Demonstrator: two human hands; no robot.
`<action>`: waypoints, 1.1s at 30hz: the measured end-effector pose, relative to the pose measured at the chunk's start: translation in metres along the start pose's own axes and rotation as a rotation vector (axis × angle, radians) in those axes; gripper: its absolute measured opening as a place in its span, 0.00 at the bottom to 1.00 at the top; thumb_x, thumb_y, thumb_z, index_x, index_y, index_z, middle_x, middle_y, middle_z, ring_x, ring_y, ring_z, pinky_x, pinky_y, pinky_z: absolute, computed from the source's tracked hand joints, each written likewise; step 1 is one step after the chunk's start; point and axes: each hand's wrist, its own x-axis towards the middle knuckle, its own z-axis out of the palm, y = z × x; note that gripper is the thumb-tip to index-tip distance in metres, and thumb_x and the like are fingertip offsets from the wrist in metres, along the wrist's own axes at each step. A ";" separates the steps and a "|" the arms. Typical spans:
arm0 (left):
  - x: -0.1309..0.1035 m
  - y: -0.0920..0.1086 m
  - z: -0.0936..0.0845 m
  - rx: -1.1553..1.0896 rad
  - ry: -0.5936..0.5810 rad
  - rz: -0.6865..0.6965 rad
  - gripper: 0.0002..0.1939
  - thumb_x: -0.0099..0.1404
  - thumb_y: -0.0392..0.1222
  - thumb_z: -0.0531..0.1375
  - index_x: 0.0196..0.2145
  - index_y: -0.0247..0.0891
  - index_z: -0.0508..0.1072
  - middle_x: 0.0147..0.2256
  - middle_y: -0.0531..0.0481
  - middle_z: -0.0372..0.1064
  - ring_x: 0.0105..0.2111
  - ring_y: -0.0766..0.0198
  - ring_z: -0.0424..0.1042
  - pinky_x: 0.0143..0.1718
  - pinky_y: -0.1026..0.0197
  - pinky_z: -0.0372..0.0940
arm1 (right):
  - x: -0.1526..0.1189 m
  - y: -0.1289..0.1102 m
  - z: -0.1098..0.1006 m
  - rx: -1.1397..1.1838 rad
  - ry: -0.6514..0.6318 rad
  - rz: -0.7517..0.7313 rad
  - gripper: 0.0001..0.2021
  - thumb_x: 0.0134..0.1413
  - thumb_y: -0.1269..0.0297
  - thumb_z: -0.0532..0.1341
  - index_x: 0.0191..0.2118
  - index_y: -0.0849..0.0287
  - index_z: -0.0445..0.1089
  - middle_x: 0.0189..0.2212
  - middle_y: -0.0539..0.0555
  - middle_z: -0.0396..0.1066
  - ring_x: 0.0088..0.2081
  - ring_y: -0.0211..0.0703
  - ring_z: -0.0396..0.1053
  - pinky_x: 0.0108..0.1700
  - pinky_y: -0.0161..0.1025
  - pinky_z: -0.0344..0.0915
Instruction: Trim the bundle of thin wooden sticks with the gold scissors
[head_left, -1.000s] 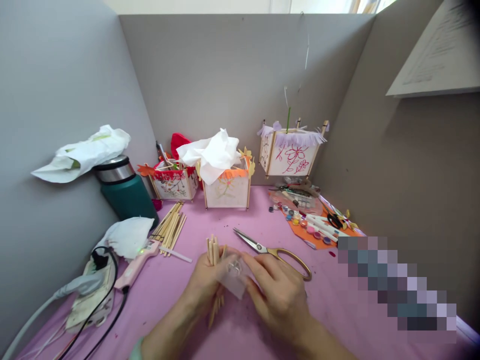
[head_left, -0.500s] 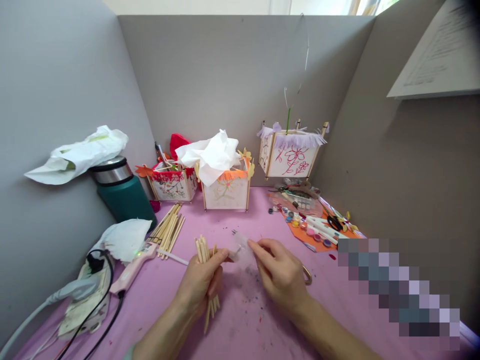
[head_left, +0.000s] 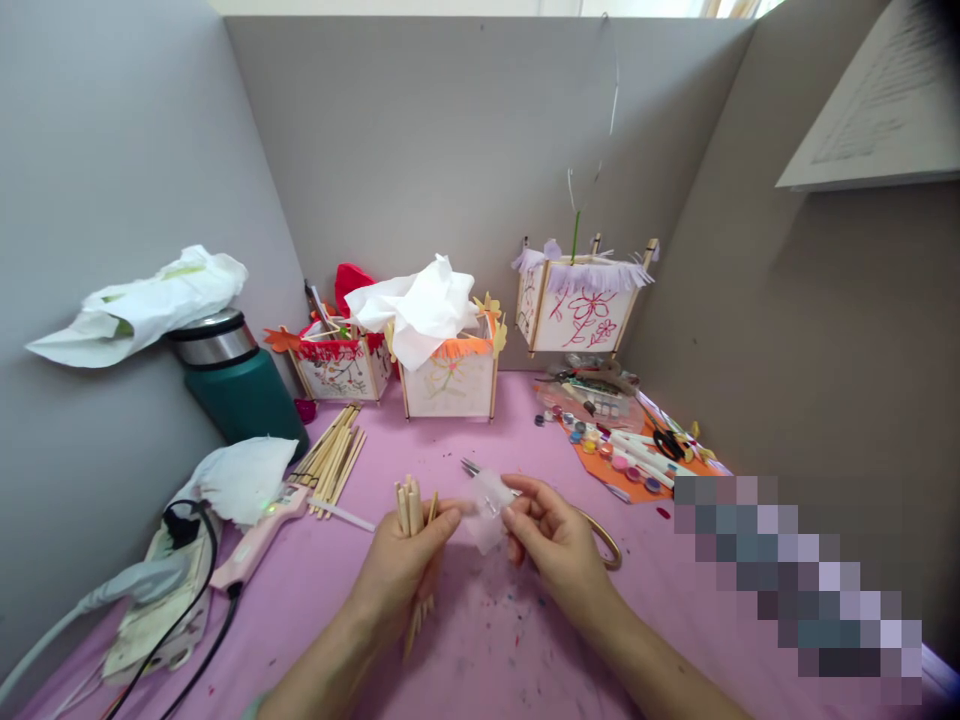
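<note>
My left hand [head_left: 397, 565] is closed around a bundle of wooden sticks [head_left: 409, 508]. Their upper ends stick up past the fingers and their lower ends poke out below. Its thumb and a finger also reach to the left edge of a small clear plastic bag [head_left: 489, 508]. My right hand [head_left: 555, 535] pinches the right side of this bag between thumb and fingers. What the bag contains, if anything, I cannot make out. Behind my right hand lie scissors with a gold-coloured handle [head_left: 613, 548], partly hidden, their tips pointing left.
A pink glue gun [head_left: 259, 540], a power strip [head_left: 150, 615] with cords and a teal bottle [head_left: 240, 385] stand left. More sticks [head_left: 334, 465] lie beyond. Decorated paper lanterns [head_left: 450, 385] line the back; one hangs [head_left: 585, 310]. Paint pots [head_left: 620, 463] and black-handled scissors [head_left: 666, 445] lie right.
My right hand has turned, its thumb now in front of the bag. The bag sits more spread out between both hands, and more of the scissors shows. The sticks stay in my left hand.
</note>
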 end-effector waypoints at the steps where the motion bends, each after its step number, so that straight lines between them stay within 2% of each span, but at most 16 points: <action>1: 0.000 -0.001 0.000 -0.016 -0.024 -0.002 0.22 0.57 0.51 0.60 0.41 0.29 0.72 0.08 0.62 0.49 0.09 0.74 0.44 0.13 0.66 0.38 | 0.000 0.000 0.000 0.011 0.003 0.009 0.17 0.52 0.59 0.60 0.47 0.59 0.63 0.25 0.44 0.62 0.19 0.30 0.62 0.21 0.30 0.57; 9: 0.001 -0.002 -0.001 -0.075 -0.054 0.011 0.16 0.58 0.48 0.60 0.35 0.29 0.73 0.08 0.61 0.51 0.08 0.76 0.44 0.13 0.66 0.36 | 0.000 0.002 0.001 0.057 -0.034 0.033 0.17 0.51 0.59 0.61 0.46 0.59 0.63 0.24 0.43 0.62 0.17 0.29 0.61 0.20 0.30 0.56; 11: 0.000 -0.002 -0.001 -0.111 -0.066 0.010 0.17 0.58 0.48 0.60 0.37 0.29 0.73 0.08 0.60 0.54 0.08 0.76 0.45 0.13 0.66 0.36 | 0.000 0.001 0.002 0.079 -0.042 0.053 0.18 0.50 0.58 0.61 0.46 0.59 0.63 0.23 0.43 0.63 0.17 0.29 0.61 0.20 0.30 0.57; 14: -0.001 -0.001 -0.001 -0.138 -0.066 0.010 0.17 0.58 0.47 0.61 0.38 0.29 0.73 0.13 0.56 0.63 0.08 0.77 0.46 0.13 0.66 0.37 | 0.000 0.000 0.002 0.105 -0.037 0.083 0.19 0.49 0.58 0.62 0.46 0.60 0.63 0.22 0.44 0.63 0.16 0.29 0.60 0.19 0.30 0.56; 19: -0.001 -0.001 0.000 -0.138 -0.059 0.011 0.17 0.57 0.47 0.61 0.37 0.29 0.74 0.13 0.55 0.63 0.08 0.78 0.46 0.13 0.66 0.38 | 0.000 0.000 0.002 0.122 -0.044 0.098 0.19 0.49 0.58 0.62 0.46 0.61 0.63 0.23 0.44 0.64 0.16 0.29 0.60 0.19 0.30 0.57; 23: 0.000 -0.001 0.000 -0.120 -0.036 0.010 0.18 0.56 0.48 0.61 0.38 0.29 0.73 0.21 0.49 0.71 0.08 0.79 0.46 0.12 0.66 0.38 | 0.000 0.000 0.003 0.118 -0.030 0.093 0.20 0.48 0.58 0.62 0.46 0.61 0.62 0.22 0.44 0.64 0.16 0.29 0.60 0.19 0.29 0.56; 25: 0.000 0.000 0.001 -0.105 -0.023 0.014 0.18 0.56 0.49 0.61 0.37 0.29 0.73 0.18 0.51 0.68 0.09 0.79 0.45 0.13 0.66 0.37 | 0.000 0.000 0.003 0.112 -0.026 0.094 0.20 0.48 0.58 0.62 0.46 0.61 0.62 0.22 0.43 0.63 0.16 0.29 0.60 0.19 0.29 0.55; 29: -0.001 0.001 0.001 -0.053 0.005 0.019 0.20 0.55 0.51 0.62 0.34 0.29 0.74 0.10 0.58 0.56 0.09 0.76 0.44 0.13 0.65 0.35 | -0.002 0.001 0.005 0.056 -0.017 0.077 0.19 0.49 0.57 0.62 0.45 0.59 0.61 0.22 0.42 0.62 0.16 0.29 0.59 0.18 0.29 0.55; 33: -0.001 0.000 0.001 -0.033 0.046 0.023 0.19 0.54 0.51 0.62 0.33 0.29 0.75 0.10 0.58 0.55 0.09 0.76 0.44 0.13 0.65 0.35 | -0.006 0.003 0.007 0.002 -0.009 0.045 0.18 0.50 0.58 0.60 0.46 0.57 0.59 0.23 0.42 0.61 0.16 0.29 0.59 0.18 0.29 0.55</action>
